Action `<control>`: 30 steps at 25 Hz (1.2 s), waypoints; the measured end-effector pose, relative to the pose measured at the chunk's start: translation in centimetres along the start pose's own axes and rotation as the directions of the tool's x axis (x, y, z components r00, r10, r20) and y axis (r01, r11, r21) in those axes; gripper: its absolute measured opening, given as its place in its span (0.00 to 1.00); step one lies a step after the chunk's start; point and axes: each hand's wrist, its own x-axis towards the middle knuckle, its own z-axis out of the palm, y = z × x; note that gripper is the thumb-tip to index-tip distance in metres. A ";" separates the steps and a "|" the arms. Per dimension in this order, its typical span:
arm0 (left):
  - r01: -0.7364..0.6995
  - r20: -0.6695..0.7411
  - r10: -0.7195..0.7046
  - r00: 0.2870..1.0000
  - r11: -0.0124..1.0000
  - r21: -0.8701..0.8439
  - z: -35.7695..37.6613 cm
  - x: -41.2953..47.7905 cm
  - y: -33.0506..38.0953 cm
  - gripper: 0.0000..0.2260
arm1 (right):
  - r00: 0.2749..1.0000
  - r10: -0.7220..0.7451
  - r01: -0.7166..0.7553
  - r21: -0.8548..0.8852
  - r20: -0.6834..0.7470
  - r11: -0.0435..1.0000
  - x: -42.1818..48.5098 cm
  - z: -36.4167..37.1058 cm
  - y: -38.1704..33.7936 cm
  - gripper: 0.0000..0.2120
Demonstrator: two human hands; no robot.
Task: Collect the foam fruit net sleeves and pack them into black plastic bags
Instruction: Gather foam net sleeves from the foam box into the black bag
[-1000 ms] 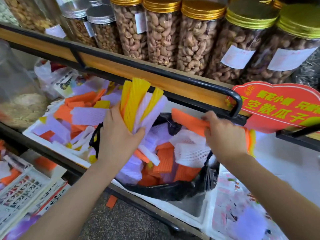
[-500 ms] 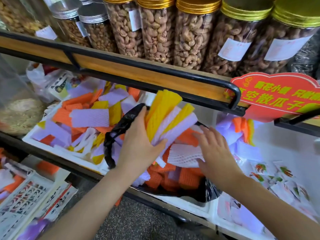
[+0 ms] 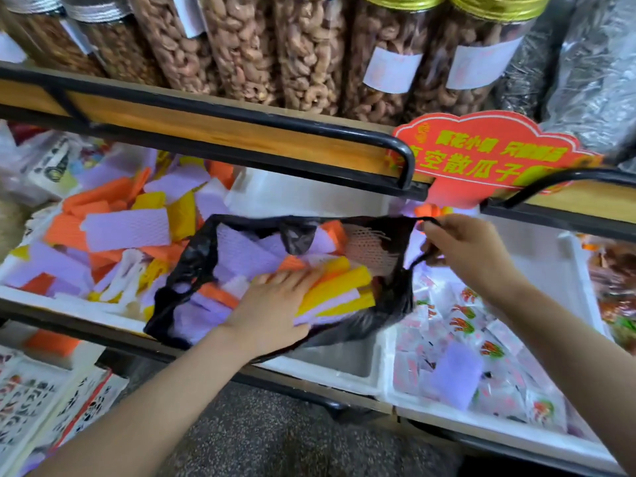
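Two hands were in play over one black plastic bag, which sat open-mouthed in the white foam tray on the lower shelf. The left hand lay inside it, fingers straight and close together, pressing flat on a bundle of foam net sleeves: at least three yellow, with white and purple beneath. The right hand pinched the bag's thin handle loop, fingers curled, holding the rim up. To the left, a loose pile of orange, purple, yellow and white sleeves, too many to count. One stray purple sleeve lay on the snack packets. Above: seven clear nut jars and one red cloud-shaped sign.
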 end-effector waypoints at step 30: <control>0.082 -0.601 -0.226 0.767 0.963 -0.257 -0.9 3.2 19.6 0.10 | 0.866 0.031 0.236 -0.464 0.498 0.854 -0.5 -8.1 22.6 0.21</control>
